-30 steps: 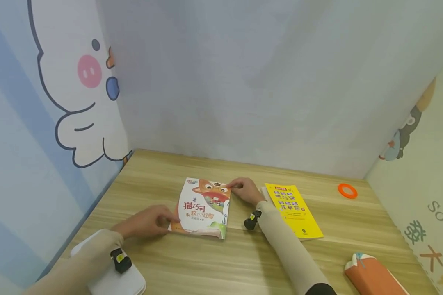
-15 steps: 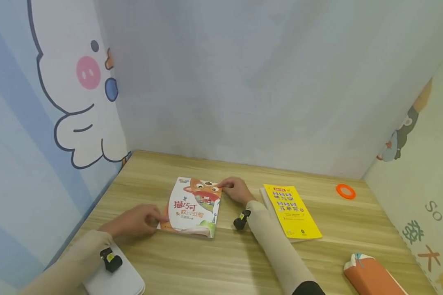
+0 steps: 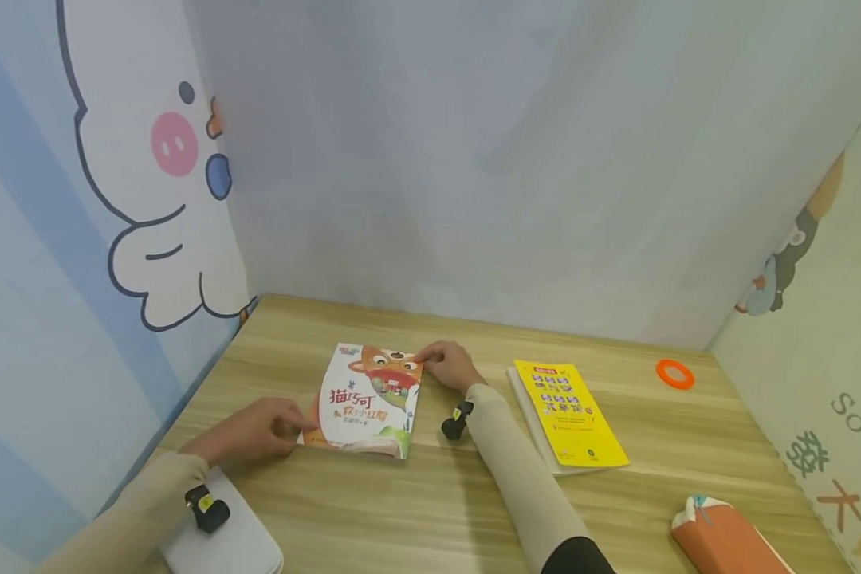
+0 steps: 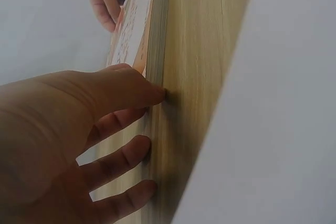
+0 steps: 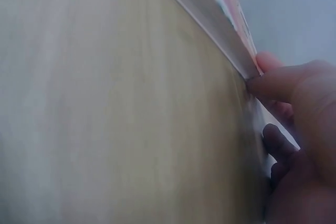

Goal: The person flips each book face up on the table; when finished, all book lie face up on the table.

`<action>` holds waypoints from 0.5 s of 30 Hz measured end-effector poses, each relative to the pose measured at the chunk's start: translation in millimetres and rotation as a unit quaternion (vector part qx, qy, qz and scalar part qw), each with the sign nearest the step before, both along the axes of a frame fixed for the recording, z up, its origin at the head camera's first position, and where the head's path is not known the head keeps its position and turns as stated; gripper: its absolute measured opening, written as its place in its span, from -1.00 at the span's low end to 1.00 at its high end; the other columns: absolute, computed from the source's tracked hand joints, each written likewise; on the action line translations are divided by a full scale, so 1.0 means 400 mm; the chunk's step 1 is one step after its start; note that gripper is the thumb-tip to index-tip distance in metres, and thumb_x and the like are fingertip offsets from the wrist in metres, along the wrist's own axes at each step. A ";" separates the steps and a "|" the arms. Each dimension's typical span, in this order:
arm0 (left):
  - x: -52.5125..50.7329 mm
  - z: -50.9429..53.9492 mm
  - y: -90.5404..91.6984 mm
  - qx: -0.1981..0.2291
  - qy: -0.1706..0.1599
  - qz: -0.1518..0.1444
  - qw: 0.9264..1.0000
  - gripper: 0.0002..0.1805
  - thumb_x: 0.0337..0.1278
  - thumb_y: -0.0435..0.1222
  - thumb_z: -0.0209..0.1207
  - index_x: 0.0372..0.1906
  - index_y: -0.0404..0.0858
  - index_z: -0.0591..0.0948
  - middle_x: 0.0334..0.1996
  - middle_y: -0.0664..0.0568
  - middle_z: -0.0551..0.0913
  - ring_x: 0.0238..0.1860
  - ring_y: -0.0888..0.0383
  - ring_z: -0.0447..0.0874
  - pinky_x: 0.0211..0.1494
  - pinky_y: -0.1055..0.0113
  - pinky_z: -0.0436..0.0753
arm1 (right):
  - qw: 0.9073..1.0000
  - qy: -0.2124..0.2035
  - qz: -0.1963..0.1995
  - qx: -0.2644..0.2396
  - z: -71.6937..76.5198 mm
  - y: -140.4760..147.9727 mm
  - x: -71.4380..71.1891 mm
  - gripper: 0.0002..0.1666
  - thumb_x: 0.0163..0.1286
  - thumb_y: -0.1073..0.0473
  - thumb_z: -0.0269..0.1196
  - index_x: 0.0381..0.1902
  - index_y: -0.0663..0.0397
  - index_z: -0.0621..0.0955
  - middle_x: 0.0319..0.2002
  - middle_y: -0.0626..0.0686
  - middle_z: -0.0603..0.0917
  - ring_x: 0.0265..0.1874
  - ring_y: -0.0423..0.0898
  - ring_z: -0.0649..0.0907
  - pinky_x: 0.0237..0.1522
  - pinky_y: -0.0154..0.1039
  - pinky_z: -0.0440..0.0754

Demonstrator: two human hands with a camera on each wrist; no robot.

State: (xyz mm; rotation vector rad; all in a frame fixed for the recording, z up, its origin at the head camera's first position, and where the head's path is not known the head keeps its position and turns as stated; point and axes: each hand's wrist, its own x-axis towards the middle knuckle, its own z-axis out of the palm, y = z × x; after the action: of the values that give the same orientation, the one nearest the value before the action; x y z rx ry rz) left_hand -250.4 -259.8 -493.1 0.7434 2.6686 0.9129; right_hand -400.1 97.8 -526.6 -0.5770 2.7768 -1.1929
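The wooden table (image 3: 373, 514) is being partly covered by a picture book (image 3: 366, 402), left of a yellow book (image 3: 571, 416). The picture book is being gripped at its near left corner by the left hand (image 3: 253, 430) and pinched at its far right corner by the right hand (image 3: 452, 367).

The desk (image 3: 366, 510) looks to me like smooth wood grain with a soft sheen, and on it I see the picture book (image 3: 362, 402) in smooth, lightly glossy paper, its page edges (image 4: 158, 30) matt. The yellow book (image 3: 570, 416) also shows a smooth paper cover, while the orange ring (image 3: 661, 372) reads as smooth plastic. I take the sleeves (image 3: 520, 470) for matt cloth and the grey backdrop (image 3: 473, 175) for softly rippled fabric.
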 end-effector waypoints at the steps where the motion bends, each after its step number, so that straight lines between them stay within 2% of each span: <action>1: 0.000 -0.001 0.001 -0.001 -0.003 0.005 1.000 -0.57 0.04 -0.35 0.41 0.10 -0.08 0.78 -0.16 0.19 0.71 -0.23 0.33 0.48 -0.15 0.41 0.53 | 1.000 -0.003 -0.002 -0.002 0.001 0.001 0.002 -0.80 0.42 0.27 0.30 -0.14 -0.03 0.83 0.07 0.10 0.78 0.04 0.05 0.69 0.14 0.02 0.62; 5: -0.004 -0.006 0.003 0.005 -0.014 0.017 1.000 -0.55 0.03 -0.36 0.39 0.10 -0.08 0.77 -0.15 0.17 0.71 -0.23 0.29 0.49 -0.17 0.41 0.53 | 1.000 0.000 -0.005 -0.008 0.002 0.009 0.007 -0.78 0.43 0.28 0.29 -0.13 -0.04 0.83 0.08 0.11 0.77 0.00 0.04 0.70 0.10 0.00 0.62; 10: -0.008 -0.008 0.001 0.013 -0.014 0.005 1.000 -0.56 0.04 -0.36 0.40 0.10 -0.13 0.77 -0.12 0.10 0.74 -0.20 0.28 0.53 -0.14 0.38 0.56 | 1.000 0.026 0.010 0.001 0.007 0.013 0.009 -0.79 0.41 0.26 0.30 -0.15 -0.09 0.84 0.03 0.08 0.79 -0.05 -0.05 0.70 0.05 -0.08 0.63; 13: -0.007 0.001 0.002 0.002 -0.034 0.015 0.999 -0.56 0.04 -0.33 0.43 0.11 -0.09 0.77 -0.11 0.09 0.73 -0.15 0.23 0.55 -0.08 0.33 0.58 | 0.999 0.021 0.024 0.017 0.023 0.011 0.016 -0.81 0.44 0.23 0.30 -0.13 -0.09 0.83 0.04 0.08 0.79 -0.02 -0.03 0.71 0.10 -0.06 0.64; 15: -0.009 0.011 0.006 -0.007 -0.058 0.025 0.998 -0.54 0.03 -0.29 0.45 0.12 -0.05 0.76 -0.15 0.08 0.70 -0.15 0.18 0.53 -0.10 0.29 0.57 | 0.999 -0.001 0.028 0.030 0.041 0.011 0.027 -0.80 0.48 0.20 0.28 -0.08 -0.07 0.82 0.08 0.08 0.77 0.03 0.01 0.71 0.16 -0.02 0.63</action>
State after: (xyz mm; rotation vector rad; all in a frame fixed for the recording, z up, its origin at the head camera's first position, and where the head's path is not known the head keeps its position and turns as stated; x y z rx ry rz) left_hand -254.1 -257.4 -488.6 0.6045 2.6004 0.9193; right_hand -389.2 102.2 -510.1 -0.6414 2.7644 -1.0952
